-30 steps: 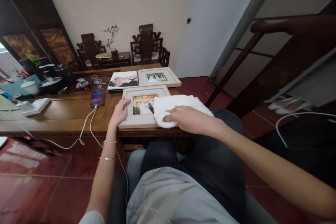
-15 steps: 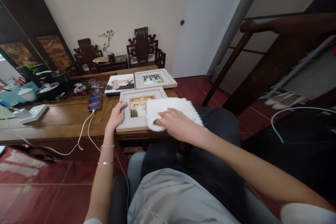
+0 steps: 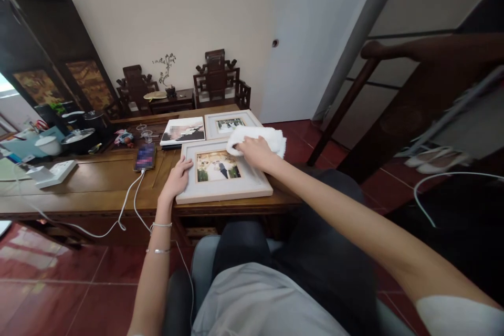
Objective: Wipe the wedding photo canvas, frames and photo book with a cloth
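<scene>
1. Head view: the right hand (image 3: 255, 153), gripping a fluffy white cloth (image 3: 274, 138), is now farther from the body, over the far right corner of the pale, rectangular wooden photo frame (image 3: 220, 190).
2. So the wiping shifts there, and the whole picture shows, left of that hand!
3. Left hand (image 3: 177, 177), open, rests fingers on the nearest border, apparently steadying it.
</scene>
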Motion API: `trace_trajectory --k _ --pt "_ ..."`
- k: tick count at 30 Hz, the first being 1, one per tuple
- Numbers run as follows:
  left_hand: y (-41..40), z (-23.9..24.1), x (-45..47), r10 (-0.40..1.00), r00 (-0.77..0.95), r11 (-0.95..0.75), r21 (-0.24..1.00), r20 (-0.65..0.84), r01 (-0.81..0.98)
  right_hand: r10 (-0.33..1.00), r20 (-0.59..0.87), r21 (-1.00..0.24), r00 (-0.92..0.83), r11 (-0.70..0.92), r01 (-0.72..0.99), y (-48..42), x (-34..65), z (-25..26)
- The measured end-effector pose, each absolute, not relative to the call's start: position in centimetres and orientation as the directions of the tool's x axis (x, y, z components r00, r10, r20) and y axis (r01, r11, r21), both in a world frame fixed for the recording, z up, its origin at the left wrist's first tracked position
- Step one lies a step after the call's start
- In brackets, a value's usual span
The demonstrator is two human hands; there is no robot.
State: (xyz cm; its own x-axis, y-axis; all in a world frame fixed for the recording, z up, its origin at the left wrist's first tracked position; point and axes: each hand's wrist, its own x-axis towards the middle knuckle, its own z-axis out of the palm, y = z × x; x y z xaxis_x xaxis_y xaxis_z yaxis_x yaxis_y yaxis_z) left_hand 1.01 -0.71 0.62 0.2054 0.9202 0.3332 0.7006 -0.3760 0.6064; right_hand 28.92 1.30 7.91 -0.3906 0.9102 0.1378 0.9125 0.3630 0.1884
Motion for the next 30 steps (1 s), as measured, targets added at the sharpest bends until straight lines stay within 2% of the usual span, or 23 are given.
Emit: trace_trajectory --k 2,4,7,9,13,16,20,26,30 --pt "-0.8 0.6 1.0 0.918 0.196 -0.379 0.613 0.345 0.694 0.873 0.243 0.187 -0.422 0.385 0.904 3.2 27.2 8.1" --pt "-0.8 0.6 1.1 0.914 0.190 -0.385 0.619 0.358 0.684 0.787 0.316 0.203 -0.530 0.490 0.848 4.5 24.7 7.9" --pt "-0.9 0.8 1.1 0.904 0.197 -0.404 0.607 0.379 0.685 0.624 0.275 0.242 -0.732 0.692 0.680 5.8 21.0 6.7" --pt "-0.9 0.9 1.2 0.902 0.207 -0.407 0.587 0.379 0.700 0.567 0.224 0.232 -0.792 0.759 0.609 6.3 19.4 5.9" --pt "-0.9 1.0 1.2 0.904 0.199 -0.399 0.577 0.379 0.713 0.640 0.162 0.178 -0.751 0.729 0.660 6.7 20.4 5.6" --pt "-0.9 0.9 1.3 0.907 0.189 -0.391 0.585 0.378 0.711 0.756 0.123 0.160 -0.642 0.624 0.765 6.8 24.0 6.5" --pt "-1.1 1.0 1.5 0.908 0.178 -0.384 0.583 0.380 0.716 0.863 0.035 0.197 -0.504 0.489 0.850 6.3 28.8 8.0" --pt "-1.4 1.2 1.6 0.892 0.168 -0.399 0.555 0.421 0.730 0.837 -0.042 0.202 -0.546 0.542 0.816 2.6 30.9 8.7" --pt "-1.0 0.7 1.3 0.904 0.144 -0.367 0.556 0.402 0.746 0.769 -0.098 0.116 -0.632 0.639 0.760 -2.1 31.7 9.7"
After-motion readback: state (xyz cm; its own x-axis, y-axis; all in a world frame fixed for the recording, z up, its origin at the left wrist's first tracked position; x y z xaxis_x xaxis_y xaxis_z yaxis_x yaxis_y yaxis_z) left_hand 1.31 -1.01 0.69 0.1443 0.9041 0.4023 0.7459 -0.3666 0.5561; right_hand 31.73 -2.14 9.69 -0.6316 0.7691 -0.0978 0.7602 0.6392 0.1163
